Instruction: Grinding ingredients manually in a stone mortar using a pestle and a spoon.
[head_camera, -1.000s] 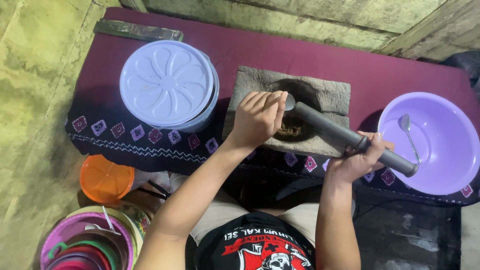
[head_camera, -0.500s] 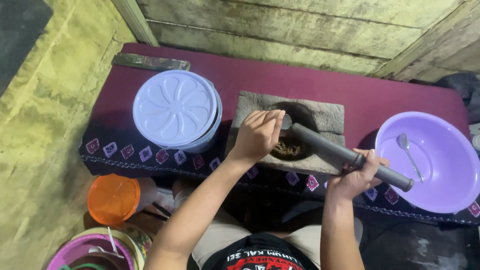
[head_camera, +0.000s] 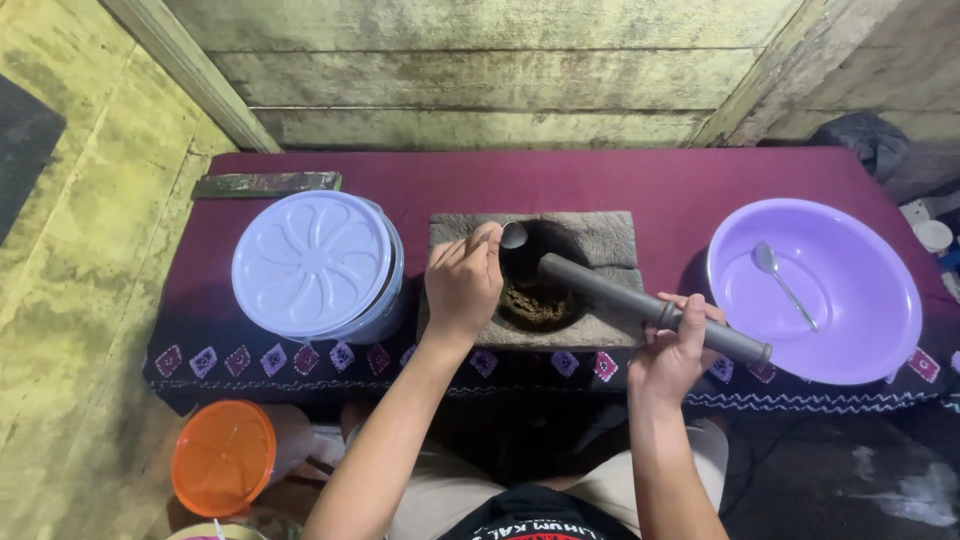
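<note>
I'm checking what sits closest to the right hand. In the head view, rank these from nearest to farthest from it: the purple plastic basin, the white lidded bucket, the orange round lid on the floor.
Measured from the right hand, which grips the grey pestle:
1. Purple plastic basin, just to its right on the table.
2. White lidded bucket, on the table's left side, past the stone mortar.
3. Orange round lid, down on the floor, far left.

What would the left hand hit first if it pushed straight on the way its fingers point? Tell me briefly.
The left hand holds a spoon over the near-left rim of the stone mortar, fingers pointing up and right. Going straight on, it would probably meet the mortar's hollow and far rim first, though depth is hard to judge.
</note>
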